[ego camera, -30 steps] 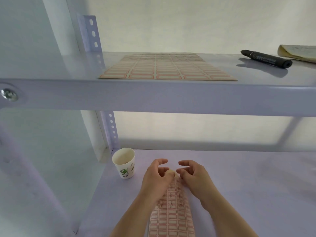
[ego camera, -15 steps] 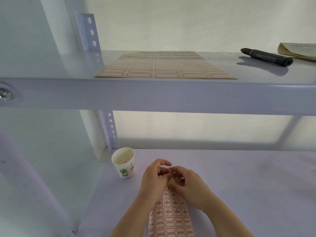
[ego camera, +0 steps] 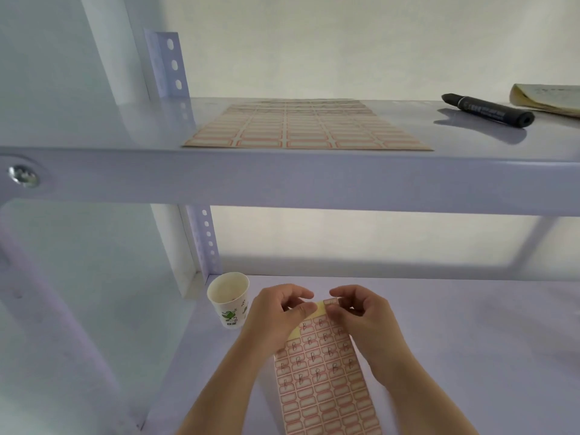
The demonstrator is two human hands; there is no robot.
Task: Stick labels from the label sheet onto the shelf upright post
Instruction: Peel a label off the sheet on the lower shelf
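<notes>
A narrow label sheet [ego camera: 323,381] with red-bordered labels, several marked "B", lies on the lower shelf [ego camera: 455,356]. My left hand [ego camera: 276,315] pinches the sheet's far left corner, where yellow backing shows. My right hand [ego camera: 361,315] pinches one small label [ego camera: 332,301] at the sheet's top edge, lifted off the backing. The perforated upright post [ego camera: 204,243] stands at the back left, and continues above the upper shelf as the upper post [ego camera: 168,64]. A second, larger label sheet [ego camera: 301,127] lies flat on the upper shelf.
A paper cup [ego camera: 229,299] with a green print stands just left of my left hand, by the post's foot. On the upper shelf's right lie a black marker [ego camera: 489,109] and a notebook [ego camera: 549,98]. The upper shelf's front beam [ego camera: 282,177] crosses the view.
My hands were pressed together over the sheet's top half a second ago. Now they have drawn apart, and a label is peeled up between my right fingers.
</notes>
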